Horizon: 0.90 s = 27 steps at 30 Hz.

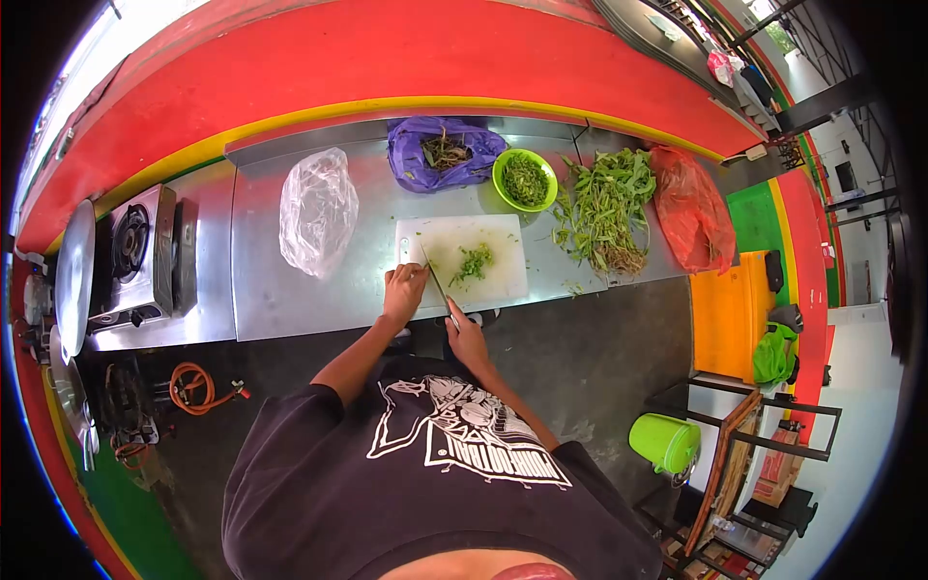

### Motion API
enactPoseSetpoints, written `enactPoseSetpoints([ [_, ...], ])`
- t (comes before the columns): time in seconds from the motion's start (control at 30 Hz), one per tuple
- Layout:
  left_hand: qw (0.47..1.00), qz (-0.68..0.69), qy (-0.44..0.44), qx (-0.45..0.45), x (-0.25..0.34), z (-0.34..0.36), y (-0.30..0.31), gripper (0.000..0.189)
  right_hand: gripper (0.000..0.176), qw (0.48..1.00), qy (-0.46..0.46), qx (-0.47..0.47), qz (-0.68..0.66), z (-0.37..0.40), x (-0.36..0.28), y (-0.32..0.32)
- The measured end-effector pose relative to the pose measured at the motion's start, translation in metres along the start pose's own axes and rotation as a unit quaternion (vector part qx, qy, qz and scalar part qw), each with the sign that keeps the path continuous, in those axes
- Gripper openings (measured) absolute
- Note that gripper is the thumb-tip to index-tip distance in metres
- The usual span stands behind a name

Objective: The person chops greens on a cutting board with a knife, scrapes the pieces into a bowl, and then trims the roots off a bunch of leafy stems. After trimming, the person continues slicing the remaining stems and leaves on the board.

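My right hand is closed round the handle of a knife, whose blade slants up and left over the white cutting board. Close beside the blade, at the board's left front edge, my left hand rests with its fingers bent together. Whatever they hold, if anything, is too small to make out. Chopped greens lie in a loose pile on the board, right of the blade. Behind the board stands a green bowl filled with cut greens.
A clear plastic bag lies left of the board, and a purple bag holding stems sits behind it. Leafy stalks and a red bag are at the right. A gas stove stands far left on the metal counter.
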State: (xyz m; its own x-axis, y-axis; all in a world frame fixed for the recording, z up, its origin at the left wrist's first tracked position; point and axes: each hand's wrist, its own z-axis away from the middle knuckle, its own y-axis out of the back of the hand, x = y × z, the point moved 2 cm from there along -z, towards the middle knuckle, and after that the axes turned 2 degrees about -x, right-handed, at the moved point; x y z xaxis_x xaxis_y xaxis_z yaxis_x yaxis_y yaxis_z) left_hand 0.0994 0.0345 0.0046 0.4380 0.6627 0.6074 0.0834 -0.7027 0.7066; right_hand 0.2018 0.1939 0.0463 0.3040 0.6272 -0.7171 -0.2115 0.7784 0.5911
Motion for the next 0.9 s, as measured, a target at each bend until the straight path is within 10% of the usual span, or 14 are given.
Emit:
enactPoseSetpoints([
  [0.9, 0.998, -0.045, 0.001, -0.046, -0.014, -0.021, -0.009, 0.011, 0.051, 0.997, 0.044, 0.042, -0.044, -0.013, 0.006, -0.008],
])
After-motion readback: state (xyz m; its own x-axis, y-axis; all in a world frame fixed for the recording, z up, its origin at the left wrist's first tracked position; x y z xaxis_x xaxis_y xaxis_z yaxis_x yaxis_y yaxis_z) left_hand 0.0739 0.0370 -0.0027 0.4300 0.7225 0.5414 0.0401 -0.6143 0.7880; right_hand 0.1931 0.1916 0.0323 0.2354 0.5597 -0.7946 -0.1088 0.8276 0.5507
